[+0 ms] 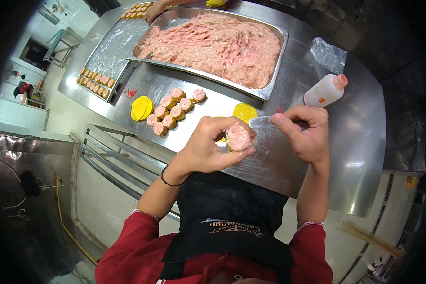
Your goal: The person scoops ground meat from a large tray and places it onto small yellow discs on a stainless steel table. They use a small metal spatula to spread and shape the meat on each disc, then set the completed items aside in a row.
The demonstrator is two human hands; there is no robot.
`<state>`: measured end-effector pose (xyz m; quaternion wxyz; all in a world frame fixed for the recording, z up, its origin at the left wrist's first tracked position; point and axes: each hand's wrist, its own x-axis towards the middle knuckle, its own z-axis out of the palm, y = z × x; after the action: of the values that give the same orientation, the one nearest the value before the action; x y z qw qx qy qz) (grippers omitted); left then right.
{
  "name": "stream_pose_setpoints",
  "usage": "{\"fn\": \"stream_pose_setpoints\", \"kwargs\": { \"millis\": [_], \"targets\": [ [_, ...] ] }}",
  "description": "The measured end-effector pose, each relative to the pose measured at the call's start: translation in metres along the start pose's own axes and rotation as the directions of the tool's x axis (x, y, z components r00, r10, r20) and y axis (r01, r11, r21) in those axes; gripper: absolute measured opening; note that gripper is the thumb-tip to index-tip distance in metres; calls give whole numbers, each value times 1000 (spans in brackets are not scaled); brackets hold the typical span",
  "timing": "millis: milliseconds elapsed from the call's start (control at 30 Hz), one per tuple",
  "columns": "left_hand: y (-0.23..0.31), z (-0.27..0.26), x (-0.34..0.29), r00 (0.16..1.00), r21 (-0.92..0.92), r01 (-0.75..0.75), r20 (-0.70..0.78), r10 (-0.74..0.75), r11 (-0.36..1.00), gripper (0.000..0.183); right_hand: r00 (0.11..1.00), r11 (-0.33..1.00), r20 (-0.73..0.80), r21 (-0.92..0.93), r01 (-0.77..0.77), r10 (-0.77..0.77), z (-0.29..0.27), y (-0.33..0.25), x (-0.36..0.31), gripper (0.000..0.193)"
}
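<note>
My left hand [206, 144] curls its fingers and thumb round a meat-filled dumpling [238, 137], its pink filling facing up. Between the thumb and fingers of my right hand [307, 130] is a clear plastic spoon [260, 122], its tip just right of the dumpling. Beyond them a round yellow wrapper [245, 112] lies on the steel table [355, 142], with more yellow partly hidden behind my left hand. Several filled dumplings [168, 113] stand grouped to the left, beside a stack of yellow wrappers [140, 109].
A deep steel pan [265, 92] full of pink minced meat [217, 47] takes up the far middle. Left of it, a lined tray [110, 49] carries rows of dumplings, and another person's hand [154, 10] reaches there. A white squeeze bottle [323, 93] and crumpled plastic [328, 54] lie at right.
</note>
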<state>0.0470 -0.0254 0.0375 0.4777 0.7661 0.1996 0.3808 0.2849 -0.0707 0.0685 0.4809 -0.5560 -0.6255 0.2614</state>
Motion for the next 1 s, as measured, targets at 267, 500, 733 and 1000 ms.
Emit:
{"fn": "stream_pose_setpoints", "kwargs": {
  "millis": [267,500,733,1000],
  "targets": [
    [5,4,1,999,192,43,4,-45,980,29,993,988,76,-114,102,-94,7,-5,-1,31],
    [6,4,1,998,190,45,-49,-36,981,31,995,980,27,-172,96,-92,10,-8,-4,31],
    [3,0,1,1000,15,-14,10,14,1000,35,1000,999,-18,44,13,-12,-3,-1,-3,26],
    [3,3,6,999,243,-41,8,40,969,31,994,987,9,-119,108,-108,8,-2,-5,29]
  ]
}}
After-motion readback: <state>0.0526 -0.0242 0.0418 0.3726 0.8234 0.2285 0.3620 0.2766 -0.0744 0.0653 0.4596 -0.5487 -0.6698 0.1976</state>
